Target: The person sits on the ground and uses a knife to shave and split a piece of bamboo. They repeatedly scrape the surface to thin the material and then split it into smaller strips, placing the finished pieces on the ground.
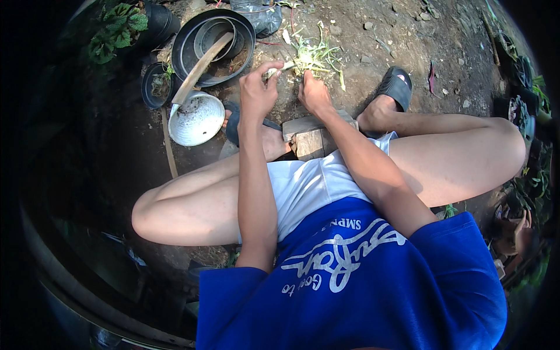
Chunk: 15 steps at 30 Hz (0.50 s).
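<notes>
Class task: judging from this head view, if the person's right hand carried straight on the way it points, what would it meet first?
Probably the pale green plant cuttings on the dirt, right ahead of the right hand, which seems to touch them already; depth is unclear.

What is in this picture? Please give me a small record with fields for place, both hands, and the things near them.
place: bare soil ground outdoors, person sitting low on a wooden block
left hand: closed around a pale stalk end
right hand: on the green plant clump, grip detail unclear
link: the stalk runs from the left hand into the clump
left side: white bowl with a wooden stick leaning across it, large black pot holding smaller pots
feet: black sandals
</notes>
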### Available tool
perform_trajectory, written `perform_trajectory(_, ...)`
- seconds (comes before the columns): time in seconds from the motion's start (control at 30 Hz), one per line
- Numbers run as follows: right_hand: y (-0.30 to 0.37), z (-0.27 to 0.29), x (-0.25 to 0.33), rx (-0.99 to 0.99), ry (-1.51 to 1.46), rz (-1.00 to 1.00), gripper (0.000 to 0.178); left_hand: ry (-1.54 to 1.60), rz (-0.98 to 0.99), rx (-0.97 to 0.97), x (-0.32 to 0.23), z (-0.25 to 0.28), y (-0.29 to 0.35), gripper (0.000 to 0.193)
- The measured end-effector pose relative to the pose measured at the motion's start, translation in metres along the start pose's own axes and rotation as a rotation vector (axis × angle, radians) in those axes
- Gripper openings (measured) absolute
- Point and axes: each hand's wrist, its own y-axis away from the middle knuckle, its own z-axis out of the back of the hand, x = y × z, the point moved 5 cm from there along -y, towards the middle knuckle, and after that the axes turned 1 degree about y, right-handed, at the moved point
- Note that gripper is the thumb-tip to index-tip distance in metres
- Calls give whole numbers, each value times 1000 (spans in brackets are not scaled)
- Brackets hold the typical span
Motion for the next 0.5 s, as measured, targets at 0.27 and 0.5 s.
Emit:
perform_trajectory(0.27,1,0,8,57,-82,15,22,52,-19,16,1,-2,1,20)
perform_trajectory(0.5,6,2,6,33,-105,58,22,10,-18,42,-4,-2,0,22)
